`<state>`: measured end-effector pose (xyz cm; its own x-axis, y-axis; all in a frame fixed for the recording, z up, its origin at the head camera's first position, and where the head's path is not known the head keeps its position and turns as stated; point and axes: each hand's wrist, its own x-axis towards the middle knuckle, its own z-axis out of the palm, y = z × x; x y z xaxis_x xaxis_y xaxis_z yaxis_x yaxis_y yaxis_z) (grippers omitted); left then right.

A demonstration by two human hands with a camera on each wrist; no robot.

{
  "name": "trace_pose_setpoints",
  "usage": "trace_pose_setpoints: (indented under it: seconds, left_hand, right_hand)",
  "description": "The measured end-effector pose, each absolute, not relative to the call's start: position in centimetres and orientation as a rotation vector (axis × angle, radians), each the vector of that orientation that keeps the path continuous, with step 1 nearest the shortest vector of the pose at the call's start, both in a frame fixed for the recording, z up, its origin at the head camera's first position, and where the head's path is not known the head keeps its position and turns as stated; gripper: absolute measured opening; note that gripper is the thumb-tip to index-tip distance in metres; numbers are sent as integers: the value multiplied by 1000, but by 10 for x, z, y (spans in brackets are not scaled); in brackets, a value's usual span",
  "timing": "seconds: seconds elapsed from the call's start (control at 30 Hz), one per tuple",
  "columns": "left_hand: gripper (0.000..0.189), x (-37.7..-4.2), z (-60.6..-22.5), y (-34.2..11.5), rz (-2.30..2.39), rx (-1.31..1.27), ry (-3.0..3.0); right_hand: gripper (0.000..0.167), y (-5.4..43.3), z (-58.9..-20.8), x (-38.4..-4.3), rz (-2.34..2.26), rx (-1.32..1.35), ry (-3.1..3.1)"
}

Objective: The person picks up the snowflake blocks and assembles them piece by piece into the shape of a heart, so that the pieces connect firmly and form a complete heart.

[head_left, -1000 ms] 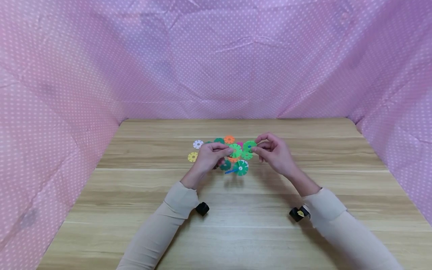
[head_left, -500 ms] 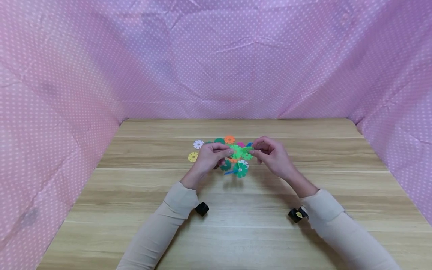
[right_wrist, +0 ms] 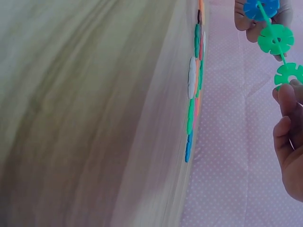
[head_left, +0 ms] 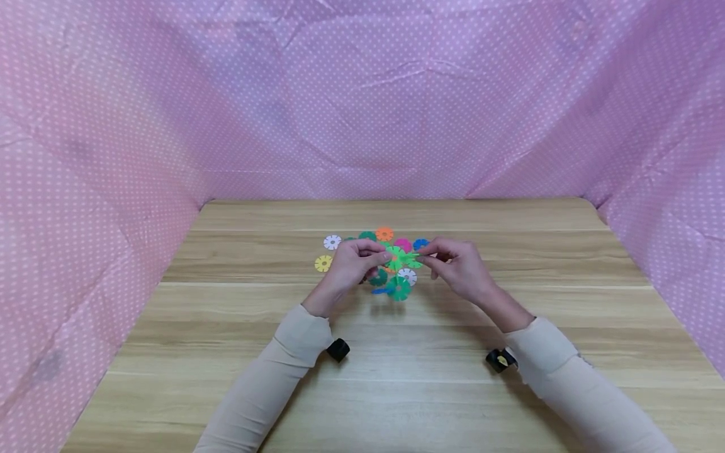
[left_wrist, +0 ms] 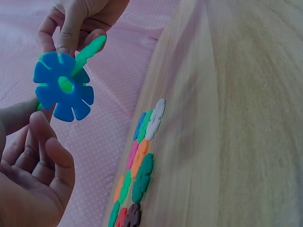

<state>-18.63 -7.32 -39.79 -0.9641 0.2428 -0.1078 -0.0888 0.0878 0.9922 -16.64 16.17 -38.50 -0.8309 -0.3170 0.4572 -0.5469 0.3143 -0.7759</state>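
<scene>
Slotted plastic flower discs are joined into a small assembly held above the table. My left hand (head_left: 348, 267) pinches its light green disc (head_left: 394, 257). From the right, my right hand (head_left: 461, 267) pinches another light green disc (head_left: 412, 255), seen nearly edge-on and touching or overlapping the first. Lower on the assembly hang a darker green disc (head_left: 399, 289) and a tilted blue disc (head_left: 381, 291). The left wrist view has the blue disc (left_wrist: 62, 101) in front, covering much of the green behind it. In the right wrist view a green disc (right_wrist: 270, 41) sits between the hands.
Loose discs lie flat behind and beneath the hands: white (head_left: 332, 242), yellow (head_left: 323, 263), orange (head_left: 384, 234), pink (head_left: 403, 245), blue (head_left: 421, 243) and several others. They rest on a wooden table (head_left: 396, 390). Pink dotted cloth (head_left: 362, 113) surrounds its back and sides.
The right hand's green disc has turned from face-on to nearly edge-on and come left against the left hand's disc. The hanging green and blue discs have shifted slightly down and left.
</scene>
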Motion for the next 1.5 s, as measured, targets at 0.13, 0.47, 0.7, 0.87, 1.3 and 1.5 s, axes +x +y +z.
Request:
trace_pose_setpoints:
  seconds: [0.13, 0.47, 0.7, 0.87, 1.3, 1.5]
  left_hand:
    - [13, -186, -398, -74, 1978, 209, 2100]
    - [9, -184, -396, -75, 2016, 278, 2063]
    - [8, -184, -395, -75, 2020, 290, 2056]
    - [8, -184, -397, -76, 2014, 288, 2063]
    - [11, -184, -407, -83, 1927, 313, 2108]
    - [12, -184, -407, -85, 1929, 325, 2104]
  right_hand:
    - [12, 161, -382, -163, 1558, 827, -2347]
    - [14, 163, -400, -171, 1636, 935, -2224]
    - [14, 161, -397, -169, 1641, 926, -2230]
    - [13, 159, -396, -167, 1625, 926, -2253]
    - [12, 152, -368, -152, 1550, 955, -2368]
    - [11, 160, -385, -166, 1616, 798, -2485]
